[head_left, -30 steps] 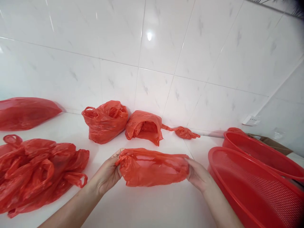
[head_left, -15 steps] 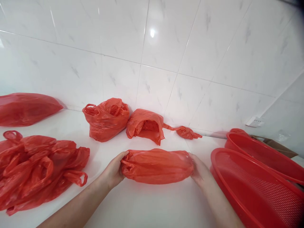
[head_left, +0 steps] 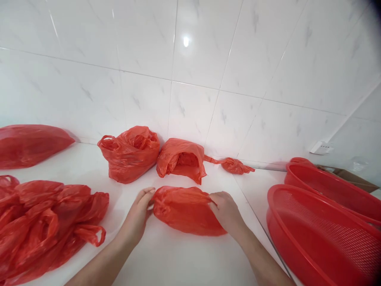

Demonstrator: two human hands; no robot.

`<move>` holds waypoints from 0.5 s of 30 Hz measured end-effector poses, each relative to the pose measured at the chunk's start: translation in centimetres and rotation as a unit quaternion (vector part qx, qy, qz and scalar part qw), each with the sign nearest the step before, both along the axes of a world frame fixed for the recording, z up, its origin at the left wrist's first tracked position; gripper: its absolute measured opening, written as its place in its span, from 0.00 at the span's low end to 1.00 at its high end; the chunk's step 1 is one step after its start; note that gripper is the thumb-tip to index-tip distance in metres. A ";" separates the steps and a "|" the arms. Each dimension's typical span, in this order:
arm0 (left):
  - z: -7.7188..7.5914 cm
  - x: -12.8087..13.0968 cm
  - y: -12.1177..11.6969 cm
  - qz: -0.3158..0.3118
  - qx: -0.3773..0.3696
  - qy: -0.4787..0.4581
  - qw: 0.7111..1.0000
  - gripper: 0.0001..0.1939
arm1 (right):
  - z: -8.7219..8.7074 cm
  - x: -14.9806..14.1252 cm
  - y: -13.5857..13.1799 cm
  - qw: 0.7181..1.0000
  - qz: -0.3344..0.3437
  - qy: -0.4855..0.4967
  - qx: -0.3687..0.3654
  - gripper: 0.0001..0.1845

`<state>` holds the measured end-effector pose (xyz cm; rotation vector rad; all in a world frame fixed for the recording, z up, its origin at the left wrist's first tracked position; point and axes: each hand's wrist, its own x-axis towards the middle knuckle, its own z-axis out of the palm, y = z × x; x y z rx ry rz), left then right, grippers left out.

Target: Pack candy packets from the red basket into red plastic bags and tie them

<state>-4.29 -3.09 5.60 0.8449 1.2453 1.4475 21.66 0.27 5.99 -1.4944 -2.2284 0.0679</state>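
Note:
A puffed-out red plastic bag [head_left: 187, 212] lies crosswise in front of me, low over the white tabletop. At its left end, my left hand [head_left: 138, 216] has its fingers curled in against the plastic. My right hand [head_left: 226, 210] pinches the bag's upper edge toward its right end, the palm turned down. Beyond the bag, an open-mouthed red bag [head_left: 180, 153] with crumpled plastic inside rests against the wall. To its left stands a stuffed red bag [head_left: 131, 159] with its handle loops up.
A heap of loose red bags [head_left: 44, 222] covers the table's left side, with a long full red bag [head_left: 32, 145] behind it. A knotted red bag [head_left: 236, 166] lies by the tiled wall. Red mesh baskets [head_left: 274, 198] stand at the right, before a cardboard box [head_left: 348, 174].
My right hand has moved from the bag's right end to its upper edge. The bag has bunched up shorter and tilts down to the right. My view has shifted slightly.

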 end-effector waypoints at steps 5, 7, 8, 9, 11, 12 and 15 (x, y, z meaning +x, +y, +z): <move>2.3 1.7 -2.6 0.030 0.349 0.388 0.853 0.14 | 0.8 -0.4 -0.1 0.985 -0.030 0.113 -0.127 0.13; 2.6 2.9 -2.8 -0.143 0.392 0.480 0.772 0.15 | 0.9 -0.5 -0.1 0.973 -0.006 0.166 -0.158 0.16; 2.6 3.5 -2.7 -0.206 0.382 0.512 0.742 0.16 | 0.8 -0.5 0.0 0.969 0.003 0.183 -0.165 0.18; 2.3 3.9 -2.4 -0.242 0.362 0.538 0.722 0.16 | 0.6 -0.4 0.2 0.966 0.008 0.194 -0.169 0.19; 1.4 4.3 -1.8 -0.267 0.316 0.569 0.710 0.08 | -0.1 0.0 1.0 0.964 0.004 0.206 -0.169 0.19; 0.8 4.2 -1.6 -0.271 0.301 0.574 0.711 0.02 | -0.5 0.4 1.5 0.963 -0.004 0.210 -0.169 0.19; -0.6 3.5 -1.7 -0.292 0.257 0.569 0.724 0.09 | -2.1 1.5 3.3 0.959 -0.030 0.222 -0.173 0.18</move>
